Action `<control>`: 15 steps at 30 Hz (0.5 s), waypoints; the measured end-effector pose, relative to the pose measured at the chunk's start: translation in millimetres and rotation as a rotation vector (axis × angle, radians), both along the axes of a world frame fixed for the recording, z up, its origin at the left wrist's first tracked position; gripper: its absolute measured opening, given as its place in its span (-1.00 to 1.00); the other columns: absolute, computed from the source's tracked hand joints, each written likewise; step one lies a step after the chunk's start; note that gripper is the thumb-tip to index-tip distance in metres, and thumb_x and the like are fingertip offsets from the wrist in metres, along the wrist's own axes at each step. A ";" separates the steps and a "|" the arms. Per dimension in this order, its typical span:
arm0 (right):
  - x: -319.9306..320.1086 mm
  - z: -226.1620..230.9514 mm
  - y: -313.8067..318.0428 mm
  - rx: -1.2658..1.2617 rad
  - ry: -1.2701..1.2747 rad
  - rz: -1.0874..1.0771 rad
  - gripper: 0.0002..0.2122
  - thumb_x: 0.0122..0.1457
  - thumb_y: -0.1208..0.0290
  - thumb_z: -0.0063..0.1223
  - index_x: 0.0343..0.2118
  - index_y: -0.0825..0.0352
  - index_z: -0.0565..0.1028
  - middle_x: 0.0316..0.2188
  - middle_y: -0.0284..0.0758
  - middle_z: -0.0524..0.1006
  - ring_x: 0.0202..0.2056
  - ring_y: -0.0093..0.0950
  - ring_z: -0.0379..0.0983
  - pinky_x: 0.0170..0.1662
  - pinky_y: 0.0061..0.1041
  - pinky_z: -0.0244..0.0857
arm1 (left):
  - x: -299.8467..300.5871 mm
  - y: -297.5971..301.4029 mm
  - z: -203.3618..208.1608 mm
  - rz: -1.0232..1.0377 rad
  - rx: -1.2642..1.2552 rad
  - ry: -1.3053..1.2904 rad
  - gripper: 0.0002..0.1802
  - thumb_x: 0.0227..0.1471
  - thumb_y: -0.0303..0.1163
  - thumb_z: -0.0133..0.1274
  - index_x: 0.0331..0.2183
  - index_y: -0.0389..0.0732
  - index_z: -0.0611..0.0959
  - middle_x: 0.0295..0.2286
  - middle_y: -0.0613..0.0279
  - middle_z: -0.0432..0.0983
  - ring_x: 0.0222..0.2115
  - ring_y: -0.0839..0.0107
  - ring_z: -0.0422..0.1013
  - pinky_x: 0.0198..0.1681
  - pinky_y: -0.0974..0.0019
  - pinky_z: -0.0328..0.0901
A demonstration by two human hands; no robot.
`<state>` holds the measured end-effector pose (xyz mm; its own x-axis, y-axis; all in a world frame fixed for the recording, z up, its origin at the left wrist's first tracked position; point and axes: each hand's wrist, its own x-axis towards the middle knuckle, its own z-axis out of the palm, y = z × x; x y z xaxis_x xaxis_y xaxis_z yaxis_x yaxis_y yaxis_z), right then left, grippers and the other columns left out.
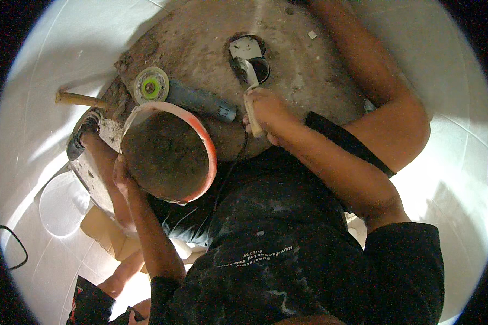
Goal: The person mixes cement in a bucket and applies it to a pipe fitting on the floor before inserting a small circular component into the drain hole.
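Note:
My right hand [270,115] is closed around the wooden handle of a trowel [249,76]. The trowel's metal blade reaches over a round hole [261,69] in the rough floor. A whitish flat piece [246,47] lies at the far side of that hole. My left hand [123,176] grips the left side of a bucket [210,151] with an orange-red and white rim. The bucket is tipped so its mouth faces up toward me, and its inside looks dark grey-brown; whether it holds material I cannot tell.
Just beyond the bucket lies an angle grinder [200,103] with a green-centred disc. A wooden-handled tool [78,99] is at the left wall, above my shoe [84,132]. Lower left are a white round container [65,203], cardboard [104,230] and another person's arm [123,273]. Pale tiled walls curve around.

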<state>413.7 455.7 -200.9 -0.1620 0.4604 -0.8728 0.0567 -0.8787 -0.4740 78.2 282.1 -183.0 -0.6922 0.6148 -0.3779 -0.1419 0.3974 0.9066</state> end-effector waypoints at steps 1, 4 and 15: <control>-0.2 -3.2 -1.9 -0.008 0.015 0.034 -0.73 0.38 0.21 -0.16 -0.01 0.25 0.41 -0.39 -0.31 0.47 -0.50 -0.41 0.45 -0.58 -0.38 0.38 | -4.1 -2.3 -2.1 -0.024 -0.027 0.010 -0.62 0.22 -0.11 -0.05 -0.31 -0.25 0.62 -0.39 0.22 0.53 -0.37 0.40 0.39 -0.25 0.30 0.28; 0.3 -3.6 -13.2 -0.047 0.053 0.079 -0.70 0.38 0.19 -0.10 0.05 0.23 0.41 -0.39 -0.30 0.49 -0.51 -0.41 0.45 -0.56 -0.39 0.39 | -8.7 -10.6 0.0 0.008 -0.068 -0.021 -0.56 0.21 -0.10 -0.03 -0.18 -0.32 0.64 -0.29 0.16 0.58 -0.30 0.33 0.45 -0.18 0.29 0.32; 11.8 125.2 -19.4 1.200 -0.221 1.251 -0.65 0.29 0.29 0.06 0.09 0.29 0.42 -0.26 -0.09 0.53 -0.27 -0.16 0.55 -0.24 -0.20 0.45 | 9.7 10.6 38.0 0.138 0.020 -0.011 -0.58 0.15 -0.11 0.21 -0.23 -0.34 0.72 -0.37 0.24 0.62 -0.39 0.44 0.47 -0.26 0.40 0.36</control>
